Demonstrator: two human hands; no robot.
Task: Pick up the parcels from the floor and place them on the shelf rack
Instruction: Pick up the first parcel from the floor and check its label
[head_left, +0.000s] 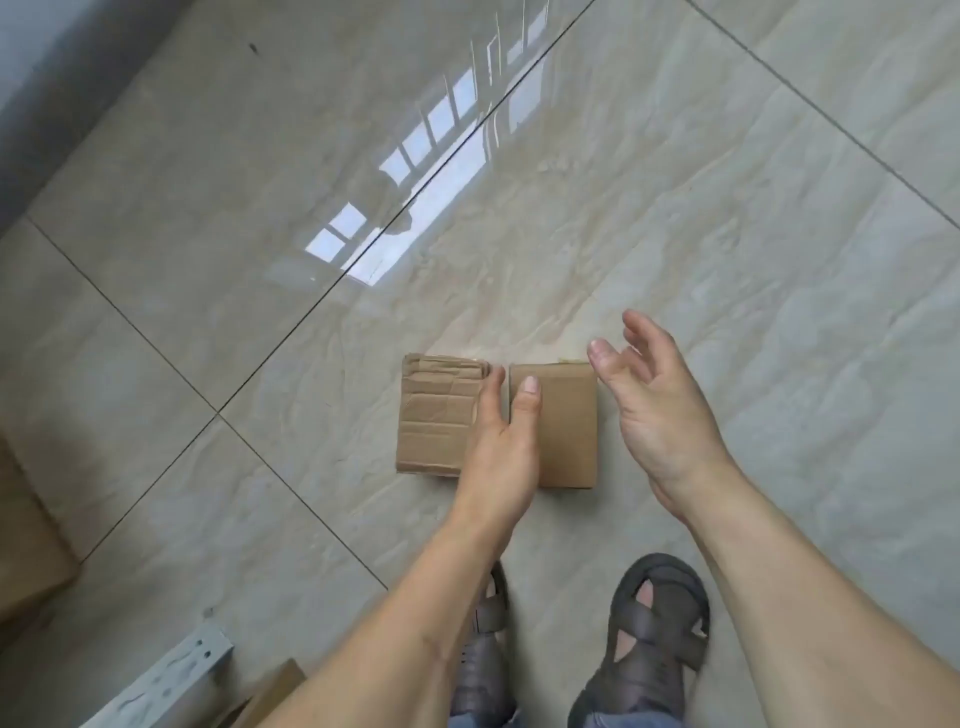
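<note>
Underfoot, the glossy tiled floor fills nearly the whole view, bright with a window's reflection. At the left edge sits part of a big cardboard box, and a pale perforated metal upright, probably the shelf rack, shows at the bottom left. Two small brown parcels lie side by side on the tiles just ahead of the sandalled feet: the left parcel, creased and taped, and the right parcel, smoother. The left hand rests over the seam between them, fingers together on one side and thumb on the other, not clearly clamped on either. The right hand hovers spread apart just beside the right parcel, holding nothing. Judging from this, pinching both at once could let one slide away on the slick floor or drop during the lift.
</note>
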